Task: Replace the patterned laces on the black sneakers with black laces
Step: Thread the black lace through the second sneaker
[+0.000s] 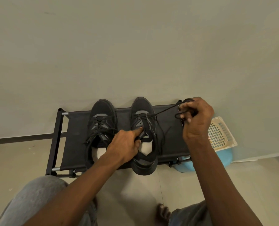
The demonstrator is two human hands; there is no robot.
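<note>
Seen remotely through the head camera: the right hand (197,118) is closed on a black lace (164,110), fingers curled round several loops of it, at about 2 o'clock from the shoe on which I watch the work. From that fist the lace runs taut toward 8 o'clock and enters the eyelets near the toe end of the sneaker (142,108). A slack length of the same lace trails off the shoe's side at 4 o'clock onto the rack.

The left hand (125,144) lies on that sneaker from 7 o'clock, index finger straight and pressed on the tongue, the other fingers curled at the shoe's mouth. I cannot tell whether they grip the tongue. White stuffing (146,148) shows inside the opening.

Just beside it, at 9 o'clock, stands the second sneaker (103,110), toe toward the wall, threaded in black with its loose laces (93,137) spilling over the side; it too holds white stuffing.

Both shoes sit on a low black fabric rack (77,128) set against a pale wall (135,46). At 3 o'clock from the rack a cream lattice basket (221,132) rests on a blue tub (223,159). At 6 o'clock, grey-clad knees (34,201) and a bare foot (163,211) frame the tiled floor (143,190).
</note>
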